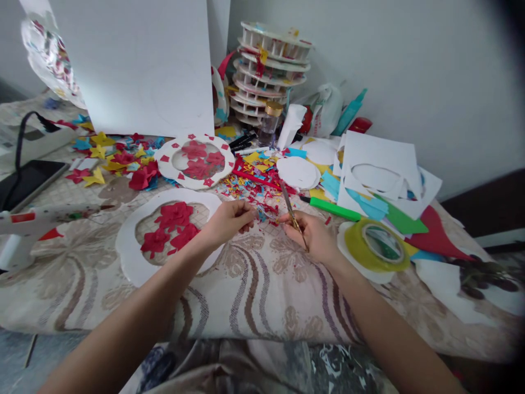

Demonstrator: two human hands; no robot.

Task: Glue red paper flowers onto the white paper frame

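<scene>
My left hand (229,220) is pinched shut on a tiny scrap of coloured paper (262,213) above the patterned tablecloth. My right hand (314,236) is closed round the handles of small gold scissors (289,209), whose blades point up and away toward the paper scraps. The two hands almost meet at the scrap. Just left of my left hand lies a white foam ring (127,257) with red paper flowers (174,227) in its middle. A second white ring with red diamonds and red flowers (196,160) lies farther back.
A heap of red, yellow and blue paper cuttings (250,186) lies beyond the hands. A yellow tape roll (375,246), green marker (334,209) and white cut sheets (381,164) sit right. A glue gun (36,219) and tablet (24,183) are left. Stacked white rings (268,71) and a white board (139,65) stand behind.
</scene>
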